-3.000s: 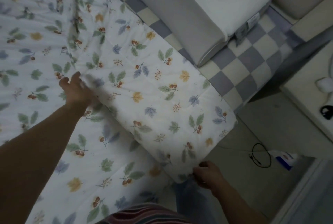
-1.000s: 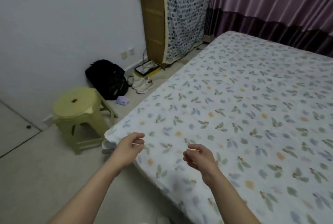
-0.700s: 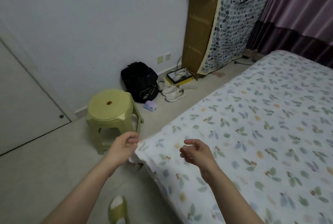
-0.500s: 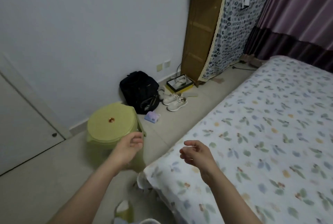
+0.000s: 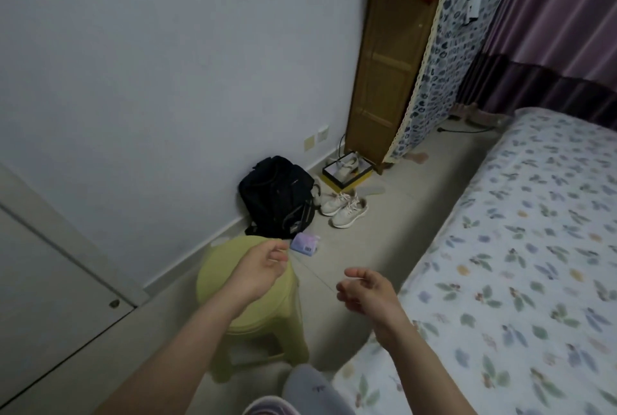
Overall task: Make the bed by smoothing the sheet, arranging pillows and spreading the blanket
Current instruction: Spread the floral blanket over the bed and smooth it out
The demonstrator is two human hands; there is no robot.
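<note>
Both hands hang loosely curled and empty: left hand (image 5: 262, 267) over a stool (image 5: 240, 301), right hand (image 5: 365, 289) at the bed's 9 o'clock edge. The blanket (image 5: 521, 264) lies spread. The person might trip on the stool.

Left hand (image 5: 258, 269) and right hand (image 5: 369, 291) are raised apart on outstretched forearms, fingers loosely curled, holding nothing.

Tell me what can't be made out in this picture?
- Pillows: none in the head view; the blanket runs off the right edge.
- Stool: its seat is partly behind the left hand.
- Small purple packet: print too small.
- Cupboard top: cut off.
</note>
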